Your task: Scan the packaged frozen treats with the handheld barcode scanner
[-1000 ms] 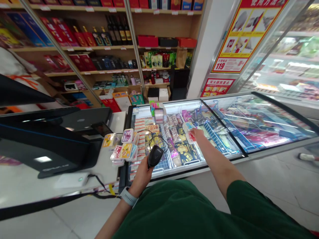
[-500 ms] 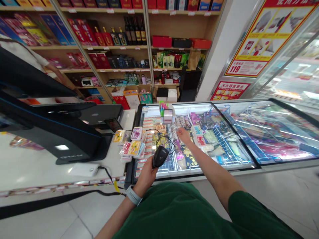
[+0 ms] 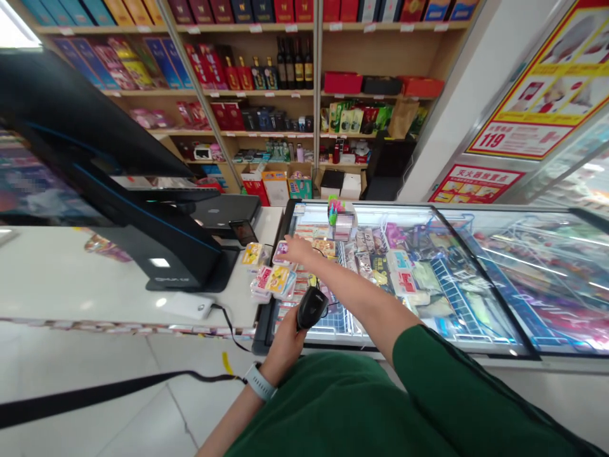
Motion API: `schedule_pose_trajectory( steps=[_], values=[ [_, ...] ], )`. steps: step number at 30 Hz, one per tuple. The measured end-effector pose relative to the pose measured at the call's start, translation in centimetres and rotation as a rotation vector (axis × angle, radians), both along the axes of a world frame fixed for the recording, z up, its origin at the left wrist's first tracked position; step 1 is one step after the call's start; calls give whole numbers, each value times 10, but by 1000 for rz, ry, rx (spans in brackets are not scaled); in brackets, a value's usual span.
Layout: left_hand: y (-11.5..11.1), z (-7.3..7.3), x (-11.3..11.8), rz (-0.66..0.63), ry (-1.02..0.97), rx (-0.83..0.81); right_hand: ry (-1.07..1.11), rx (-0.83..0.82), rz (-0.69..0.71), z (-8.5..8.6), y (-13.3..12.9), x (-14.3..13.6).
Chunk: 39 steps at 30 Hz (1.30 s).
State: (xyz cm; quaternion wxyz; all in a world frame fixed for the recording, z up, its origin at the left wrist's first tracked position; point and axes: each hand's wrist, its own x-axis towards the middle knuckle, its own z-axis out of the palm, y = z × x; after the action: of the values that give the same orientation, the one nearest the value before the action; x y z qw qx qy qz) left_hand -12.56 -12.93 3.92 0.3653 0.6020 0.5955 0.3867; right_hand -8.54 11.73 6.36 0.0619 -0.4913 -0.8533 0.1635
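Observation:
My left hand [image 3: 287, 333], with a pale watch on its wrist, is wrapped round a black handheld scanner [image 3: 311, 308] over the near edge of the glass-topped freezer. My right hand [image 3: 299, 249] reaches across to a purple-lidded tub [image 3: 281, 252]; its fingertips are at the tub, but whether they grip it is too small to tell. Beside it lie a yellow-and-white tub [image 3: 278, 279], a red-and-white tub [image 3: 262, 279] and another yellow tub [image 3: 252, 254]. Two more tubs, blue [image 3: 399, 259] and red [image 3: 404, 282], sit on the glass to the right.
A black monitor stand [image 3: 190, 260] and a white box [image 3: 188, 305] occupy the counter [image 3: 109, 292] at left. A phone [image 3: 243, 232] leans behind the tubs. A holder with colourful items [image 3: 335, 209] stands on the freezer's far side. Stocked shelves [image 3: 266, 92] line the back.
My right hand has moved left, from over the freezer to the purple-lidded tub. My left hand still holds the scanner. The view has shifted left, and the person at the far left is out of sight.

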Motion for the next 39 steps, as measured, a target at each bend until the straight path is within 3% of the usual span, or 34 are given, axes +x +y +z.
schedule_pose_trajectory(
  steps=[8, 15, 19, 23, 27, 32, 39],
  values=[
    [2, 2, 0, 9, -49, -58, -43, -12, -186, -5, -12, -44],
    [6, 2, 2, -36, -13, -57, 140, -210, -279, -2, -13, -33],
    [7, 3, 3, -53, 11, -30, 301, -312, -297, 6, 1, 12],
    [12, 6, 6, -69, 15, -15, 876, -634, -332, 1, 2, 87],
    [20, 8, 10, -108, 13, 11, 1362, -850, -466, -18, -26, 162],
    [31, 10, 17, -160, 80, 45, 1638, -858, -704, -36, -75, 221],
    [37, 9, 39, -260, 187, 92, 1873, -833, -746, -53, -115, 255]
  ],
)
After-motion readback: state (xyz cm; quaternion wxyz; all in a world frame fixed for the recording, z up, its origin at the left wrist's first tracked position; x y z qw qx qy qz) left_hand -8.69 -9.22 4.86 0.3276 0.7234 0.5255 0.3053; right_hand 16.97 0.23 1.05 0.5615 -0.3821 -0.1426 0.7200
